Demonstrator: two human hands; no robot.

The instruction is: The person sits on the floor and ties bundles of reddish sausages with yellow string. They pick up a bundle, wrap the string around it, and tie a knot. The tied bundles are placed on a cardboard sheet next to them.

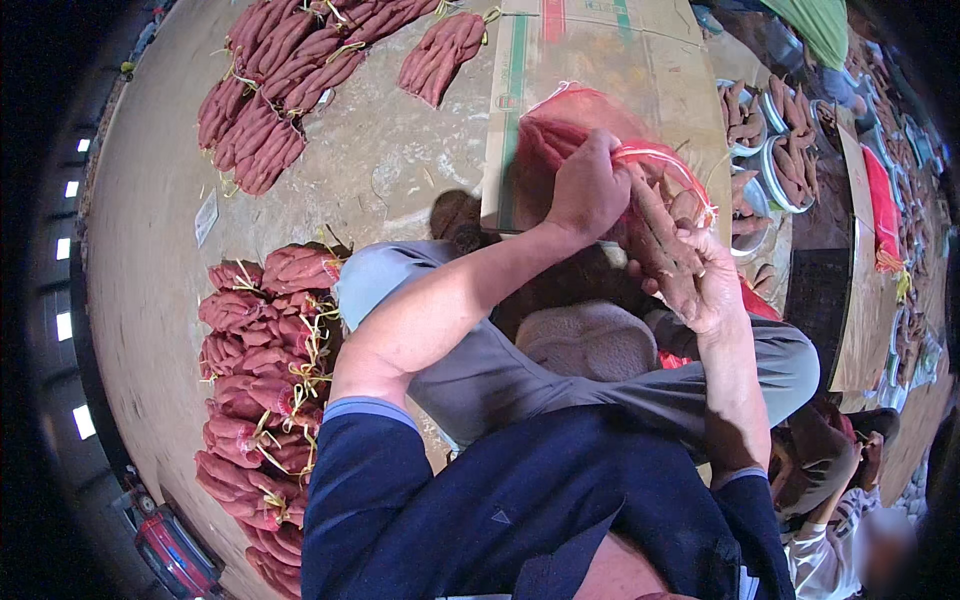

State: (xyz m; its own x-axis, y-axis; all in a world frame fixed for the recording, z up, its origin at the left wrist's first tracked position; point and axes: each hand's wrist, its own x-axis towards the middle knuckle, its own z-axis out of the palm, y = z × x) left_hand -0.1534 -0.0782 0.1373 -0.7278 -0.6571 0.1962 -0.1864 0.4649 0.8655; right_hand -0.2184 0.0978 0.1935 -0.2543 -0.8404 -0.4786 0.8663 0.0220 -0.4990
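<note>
My left hand pinches the rim of a red mesh bag that lies on a flattened cardboard sheet before me. White cord runs along the bag's mouth, which gapes toward my right side. My right hand grips long sweet potatoes at the mouth, their far ends at the bag's opening. The exact number held is unclear, since the fingers cover part of them. More sweet potatoes sit just behind them, partly hidden by the bag's edge.
Filled red mesh bags tied with yellow strips lie in a stack at my left and a pile farther off. One filled bag lies apart. Tubs of sweet potatoes stand at right. Another person sits at lower right.
</note>
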